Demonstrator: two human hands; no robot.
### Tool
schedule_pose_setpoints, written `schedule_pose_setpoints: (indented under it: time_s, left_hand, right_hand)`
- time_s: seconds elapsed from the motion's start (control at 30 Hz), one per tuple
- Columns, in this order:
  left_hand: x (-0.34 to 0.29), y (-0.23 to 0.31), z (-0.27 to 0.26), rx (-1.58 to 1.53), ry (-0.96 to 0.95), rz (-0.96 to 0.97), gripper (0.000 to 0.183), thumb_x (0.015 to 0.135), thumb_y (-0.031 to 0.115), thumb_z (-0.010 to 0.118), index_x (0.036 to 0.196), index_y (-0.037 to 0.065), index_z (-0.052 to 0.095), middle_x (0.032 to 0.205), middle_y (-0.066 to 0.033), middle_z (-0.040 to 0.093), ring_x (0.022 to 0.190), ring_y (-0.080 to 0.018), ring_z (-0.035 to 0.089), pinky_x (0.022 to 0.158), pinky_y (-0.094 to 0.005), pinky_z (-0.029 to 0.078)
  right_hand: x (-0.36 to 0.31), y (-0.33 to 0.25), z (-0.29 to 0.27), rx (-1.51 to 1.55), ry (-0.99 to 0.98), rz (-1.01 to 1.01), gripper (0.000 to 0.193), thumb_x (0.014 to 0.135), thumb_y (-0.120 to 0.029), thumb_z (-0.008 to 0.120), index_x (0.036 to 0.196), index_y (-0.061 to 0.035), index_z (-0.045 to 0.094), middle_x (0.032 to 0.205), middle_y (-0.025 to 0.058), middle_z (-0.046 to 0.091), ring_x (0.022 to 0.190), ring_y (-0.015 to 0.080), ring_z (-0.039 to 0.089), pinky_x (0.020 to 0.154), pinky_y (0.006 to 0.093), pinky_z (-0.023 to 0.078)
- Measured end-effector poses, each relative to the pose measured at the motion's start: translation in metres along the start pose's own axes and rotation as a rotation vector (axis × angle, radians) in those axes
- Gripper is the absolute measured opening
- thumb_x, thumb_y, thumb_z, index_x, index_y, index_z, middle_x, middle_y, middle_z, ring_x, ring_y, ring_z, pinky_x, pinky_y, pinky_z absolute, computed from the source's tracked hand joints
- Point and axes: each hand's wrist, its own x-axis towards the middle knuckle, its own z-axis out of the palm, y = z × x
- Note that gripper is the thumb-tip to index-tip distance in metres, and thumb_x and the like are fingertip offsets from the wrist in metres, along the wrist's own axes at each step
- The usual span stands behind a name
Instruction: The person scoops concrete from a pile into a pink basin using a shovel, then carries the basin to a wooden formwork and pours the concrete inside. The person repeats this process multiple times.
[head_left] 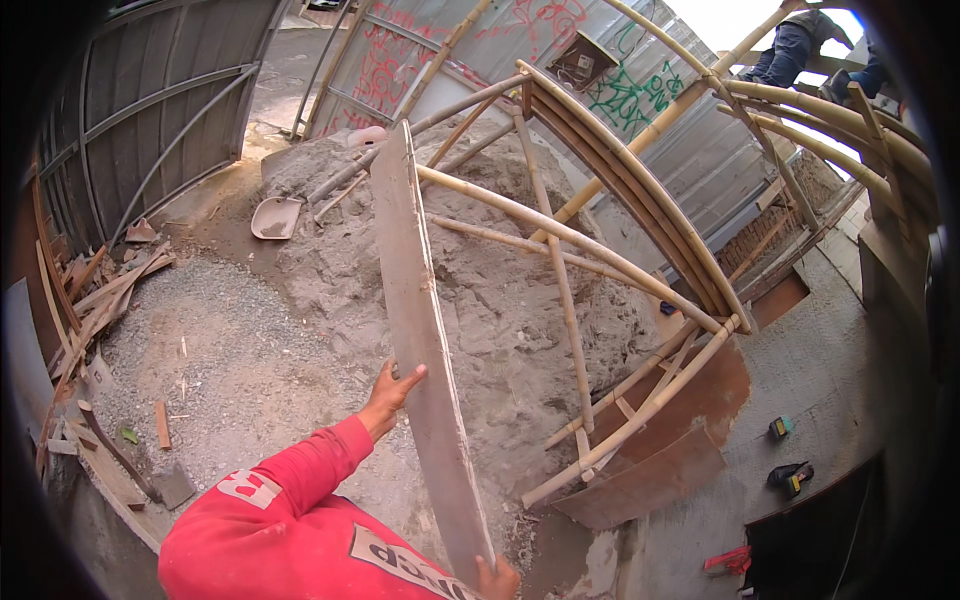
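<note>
A long, narrow grey board (415, 290) with a rough, pale right edge stands on its length before me, running from the lower middle toward the far side. My left hand (392, 390), at the end of a red sleeve, grips its left edge about halfway along, thumb against the broad face. At the near end, my right hand (496, 578) is closed round the right edge, partly cut off by the picture's lower rim. Beyond the board lies a heap of grey sand (330, 240). A bamboo-pole frame (560, 270) rises just to the board's right.
Gravel (215, 320) spreads at the left beside scrap wood (95, 300). A pale scoop-shaped pan (276, 218) rests by the heap. Two power tools (790, 478) and a red object (728, 562) lie at the right. Another person's legs (785, 58) show on the upper-right poles. Metal sheeting (480, 50) stands behind.
</note>
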Motion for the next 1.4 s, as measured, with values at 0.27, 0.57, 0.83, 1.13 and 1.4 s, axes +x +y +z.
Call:
schedule_pose_setpoints:
  time_s: [0.27,0.57,0.83,1.13,1.4]
  left_hand:
    - [0.07,0.033,-0.011,0.181,0.009,-0.139,0.101,0.091,0.073,0.047,0.155,0.0,0.018,0.16,-0.0225,0.022,0.15,-0.0322,0.017,0.12,-0.0503,0.014]
    - [0.228,0.166,-0.048,0.316,0.179,0.034,0.111,0.078,0.06,0.075,0.144,-0.017,0.029,0.149,-0.0358,0.033,0.14,-0.0376,0.037,0.112,-0.0447,0.033]
    - [0.256,0.124,-0.069,0.837,0.29,0.201,0.037,0.081,0.018,0.065,0.113,-0.001,0.064,0.101,-0.0286,0.068,0.099,-0.0465,0.065,0.087,-0.0513,0.052]
    - [0.219,0.138,-0.039,0.948,0.36,0.379,0.055,0.083,0.011,0.063,0.134,-0.003,0.051,0.108,-0.0274,0.066,0.101,-0.0434,0.064,0.088,-0.0514,0.051]
    - [0.199,0.144,0.0,0.902,0.21,0.419,0.062,0.083,0.006,0.063,0.14,-0.008,0.041,0.128,-0.0275,0.057,0.114,-0.0419,0.06,0.098,-0.0466,0.048]
  right_hand:
    - [-0.025,-0.059,0.015,-0.094,0.16,0.048,0.035,0.097,-0.036,0.058,0.093,-0.0029,0.069,0.087,0.0224,0.067,0.081,0.0406,0.064,0.073,0.0511,0.048]
    - [-0.082,-0.19,0.039,-0.516,0.255,0.264,0.021,0.089,-0.026,0.064,0.076,-0.0083,0.064,0.07,0.0135,0.062,0.063,0.0363,0.061,0.054,0.0489,0.046]
    - [-0.103,-0.291,0.058,-0.488,0.353,0.293,0.015,0.089,-0.022,0.063,0.095,-0.0098,0.069,0.074,0.0136,0.064,0.066,0.0352,0.062,0.057,0.0468,0.047]
    - [-0.108,-0.358,0.061,-0.373,0.2,0.439,0.02,0.089,-0.024,0.06,0.099,-0.0095,0.07,0.083,0.0166,0.066,0.076,0.0359,0.063,0.065,0.0467,0.048]
    - [-0.101,-0.374,0.058,-0.208,0.15,0.623,0.024,0.09,-0.025,0.058,0.103,-0.0092,0.07,0.091,0.0192,0.067,0.085,0.0366,0.065,0.072,0.0466,0.049]
